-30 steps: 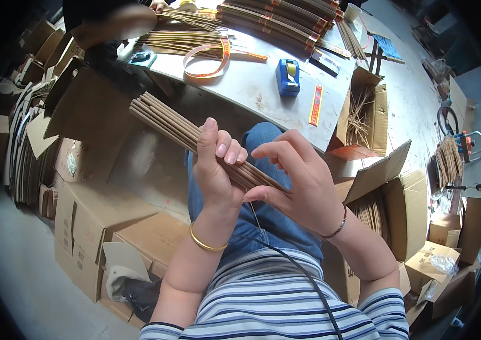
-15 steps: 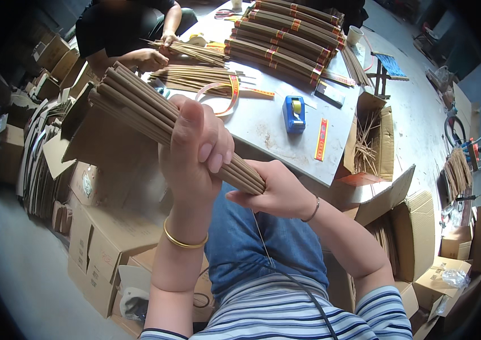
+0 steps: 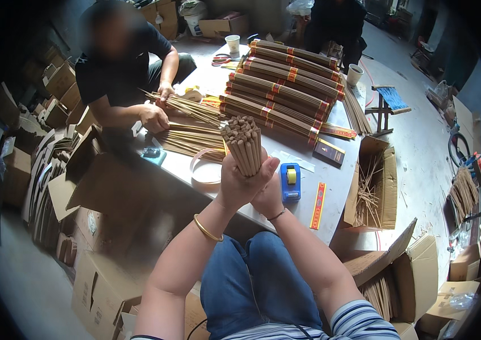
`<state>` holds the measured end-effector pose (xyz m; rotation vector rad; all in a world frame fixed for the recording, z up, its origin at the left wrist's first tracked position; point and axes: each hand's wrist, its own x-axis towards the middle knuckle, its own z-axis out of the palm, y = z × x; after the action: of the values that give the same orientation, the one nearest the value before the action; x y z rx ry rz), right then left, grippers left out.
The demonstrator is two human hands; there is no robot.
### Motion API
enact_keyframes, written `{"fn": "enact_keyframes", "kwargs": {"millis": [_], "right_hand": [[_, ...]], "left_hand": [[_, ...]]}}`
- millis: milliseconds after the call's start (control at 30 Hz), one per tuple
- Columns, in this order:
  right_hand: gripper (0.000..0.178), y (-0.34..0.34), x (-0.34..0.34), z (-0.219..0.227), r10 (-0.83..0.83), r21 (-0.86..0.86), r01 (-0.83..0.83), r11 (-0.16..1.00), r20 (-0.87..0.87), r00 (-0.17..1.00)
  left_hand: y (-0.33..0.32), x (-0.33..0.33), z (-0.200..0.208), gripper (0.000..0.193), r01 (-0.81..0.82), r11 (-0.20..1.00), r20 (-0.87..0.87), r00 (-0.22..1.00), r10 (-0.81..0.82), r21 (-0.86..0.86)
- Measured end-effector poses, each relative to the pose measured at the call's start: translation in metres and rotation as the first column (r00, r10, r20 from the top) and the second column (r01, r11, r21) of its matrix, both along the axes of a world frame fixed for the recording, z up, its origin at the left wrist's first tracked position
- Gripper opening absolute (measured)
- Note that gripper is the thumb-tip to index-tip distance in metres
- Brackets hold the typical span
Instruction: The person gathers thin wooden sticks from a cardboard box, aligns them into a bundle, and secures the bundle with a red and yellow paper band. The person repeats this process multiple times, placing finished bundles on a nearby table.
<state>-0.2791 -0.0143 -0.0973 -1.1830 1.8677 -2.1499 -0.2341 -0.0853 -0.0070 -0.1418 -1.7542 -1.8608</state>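
Observation:
A thick bundle of brown incense sticks [image 3: 244,148] points its cut ends up toward me over the near edge of the table. My left hand [image 3: 234,182], with a gold bangle at the wrist, is closed around it, thumb on the right side. Behind and against it, my right hand [image 3: 270,192] is on the same bundle, its fingers mostly hidden. Just right of my hands stands a blue tape dispenser [image 3: 291,182], and a red and yellow label strip [image 3: 318,205] lies beside it. A pale paper band [image 3: 205,168] curls on the left.
Across the white table [image 3: 331,181], wrapped stick bundles [image 3: 280,85] are stacked. At the far left, a person [image 3: 130,73] handles loose sticks [image 3: 195,139]. A dark box [image 3: 329,152] lies near the right edge. Open cartons [image 3: 388,190] stand right; cardboard boxes [image 3: 101,283] fill the left.
The bundle has swung from a slant toward the upper left to end-on, facing me. My hands have come together around it, farther from my body. The view has shifted upward.

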Motion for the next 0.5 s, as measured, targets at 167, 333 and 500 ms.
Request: {"fn": "enact_keyframes", "kwargs": {"millis": [167,333,500], "right_hand": [[0.019,0.021,0.006,0.051,0.225,0.124,-0.278,0.952,0.331,0.916],[0.028,0.059,0.039,0.114,0.615,-0.248,-0.797,0.551,0.766,0.187],[0.027,0.072,0.056,0.107,0.647,-0.412,-0.779,0.473,0.762,-0.010]], "left_hand": [[-0.006,-0.004,0.043,0.023,0.056,0.995,0.018,0.998,-0.058,0.085],[-0.029,0.013,0.066,0.032,0.763,0.375,-0.422,0.618,-0.663,0.527],[-0.008,0.040,0.076,0.028,0.511,0.635,-0.187,0.842,-0.507,0.579]]}}
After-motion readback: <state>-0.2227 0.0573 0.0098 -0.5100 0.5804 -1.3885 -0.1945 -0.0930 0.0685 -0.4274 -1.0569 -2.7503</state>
